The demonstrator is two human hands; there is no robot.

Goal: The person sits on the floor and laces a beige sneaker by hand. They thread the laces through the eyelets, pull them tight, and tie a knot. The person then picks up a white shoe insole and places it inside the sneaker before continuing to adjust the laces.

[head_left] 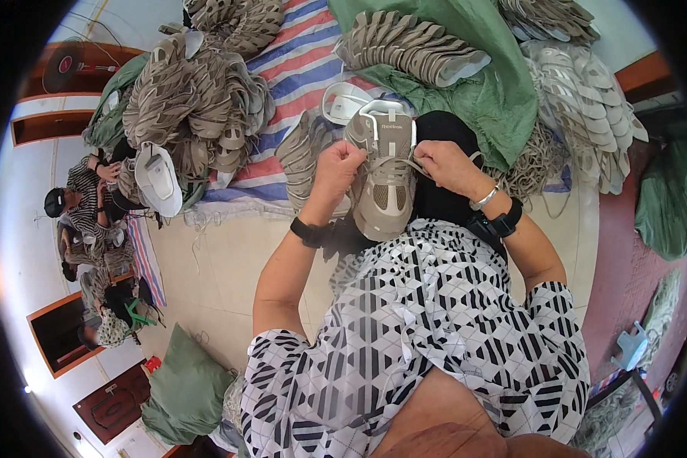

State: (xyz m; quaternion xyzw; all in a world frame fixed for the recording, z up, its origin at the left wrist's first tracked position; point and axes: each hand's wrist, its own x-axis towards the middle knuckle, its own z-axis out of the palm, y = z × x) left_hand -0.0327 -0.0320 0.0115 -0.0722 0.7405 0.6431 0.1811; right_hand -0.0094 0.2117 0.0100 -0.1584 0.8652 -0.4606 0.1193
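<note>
A beige and grey sneaker upper (388,200) rests on my lap, toe toward me, with its white-edged collar at the far end. A beige shoelace (393,162) runs across its tongue. My left hand (339,166) is at the upper's left side, thumb and finger pinched on the lace. On the other side my right hand (449,165) is also closed on the lace, and a loop of lace sticks out beyond it. Just past the collar lies a white shoe part (345,102). The fingertips partly hide the lace ends.
Stacks of beige uppers (412,49) lie on a striped sheet (305,46) and green sacking (504,84). A heap of loose laces (538,159) sits at the right, beside paler uppers (580,107). More uppers (195,107) and seated people (88,195) are at the left.
</note>
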